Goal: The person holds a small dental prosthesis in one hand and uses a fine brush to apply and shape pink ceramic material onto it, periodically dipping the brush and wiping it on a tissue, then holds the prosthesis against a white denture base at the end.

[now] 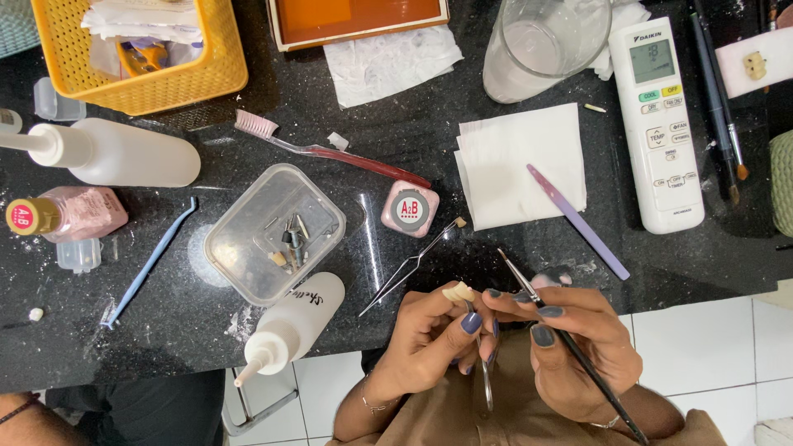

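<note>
Nearest to us, our right hand [578, 347] pinches a fine black-handled brush [570, 347], fingers closed round its shaft, the tip raised toward the small cream tooth piece [458, 291]. Our left hand [429, 339] grips that piece on a thin metal holder [483, 372], thumb and forefinger shut tight, just off the near edge of the black counter [413, 140]. Brush and piece sit close but not touching — we judge the coating work to be mid-way, how much is done we cannot tell. Tweezers [409, 268] lie just beyond; farther left stand a clear tub of burs [273, 231] and a white squeeze bottle [293, 326]; a folded tissue [520, 165] lies right.
</note>
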The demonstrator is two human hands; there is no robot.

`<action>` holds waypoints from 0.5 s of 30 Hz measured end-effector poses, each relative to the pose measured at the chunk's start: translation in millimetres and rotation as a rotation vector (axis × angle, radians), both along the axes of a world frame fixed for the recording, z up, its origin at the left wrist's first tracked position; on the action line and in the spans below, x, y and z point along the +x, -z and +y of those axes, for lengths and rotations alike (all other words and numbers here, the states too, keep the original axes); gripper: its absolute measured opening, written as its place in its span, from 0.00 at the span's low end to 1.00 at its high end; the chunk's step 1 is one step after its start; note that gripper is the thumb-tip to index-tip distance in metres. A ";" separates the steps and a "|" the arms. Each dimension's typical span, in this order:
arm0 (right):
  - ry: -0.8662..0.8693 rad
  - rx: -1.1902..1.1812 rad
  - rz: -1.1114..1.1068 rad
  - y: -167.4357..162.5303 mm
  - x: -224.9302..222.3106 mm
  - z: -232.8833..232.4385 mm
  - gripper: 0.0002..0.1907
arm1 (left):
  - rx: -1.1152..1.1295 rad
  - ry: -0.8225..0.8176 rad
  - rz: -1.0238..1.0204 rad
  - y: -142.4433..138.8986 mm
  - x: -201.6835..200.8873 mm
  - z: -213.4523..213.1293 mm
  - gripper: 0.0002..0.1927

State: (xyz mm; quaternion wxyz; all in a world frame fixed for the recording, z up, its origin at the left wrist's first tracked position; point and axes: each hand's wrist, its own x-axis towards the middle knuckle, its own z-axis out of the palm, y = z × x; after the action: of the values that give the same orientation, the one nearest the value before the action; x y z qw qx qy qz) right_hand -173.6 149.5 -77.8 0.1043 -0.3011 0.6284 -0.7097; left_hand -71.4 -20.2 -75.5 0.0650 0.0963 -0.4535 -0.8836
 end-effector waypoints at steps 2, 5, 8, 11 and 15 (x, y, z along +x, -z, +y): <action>0.030 0.004 0.010 0.2 1.1 -1.4 0.12 | 0.006 0.009 -0.009 -0.6 0.5 -0.4 0.11; 0.039 -0.139 -0.014 4.5 2.0 -5.5 0.13 | -0.011 0.013 -0.007 -1.1 0.5 -0.5 0.11; 0.034 -0.225 -0.007 11.0 3.2 -3.7 0.14 | -0.005 0.017 -0.010 -1.5 0.3 -0.4 0.11; 0.073 -0.233 0.013 21.3 5.1 3.4 0.14 | -0.010 0.018 -0.002 -1.5 -0.1 -1.1 0.11; 0.162 -0.244 0.100 38.3 8.5 11.1 0.12 | 0.012 0.015 0.020 -2.2 0.0 -2.2 0.10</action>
State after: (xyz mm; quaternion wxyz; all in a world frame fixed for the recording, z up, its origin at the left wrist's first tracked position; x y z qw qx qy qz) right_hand -165.1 160.6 -116.1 -0.0221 -0.2949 0.5641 -0.7709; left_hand -71.4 -22.4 -73.4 0.0622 0.0845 -0.4483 -0.8877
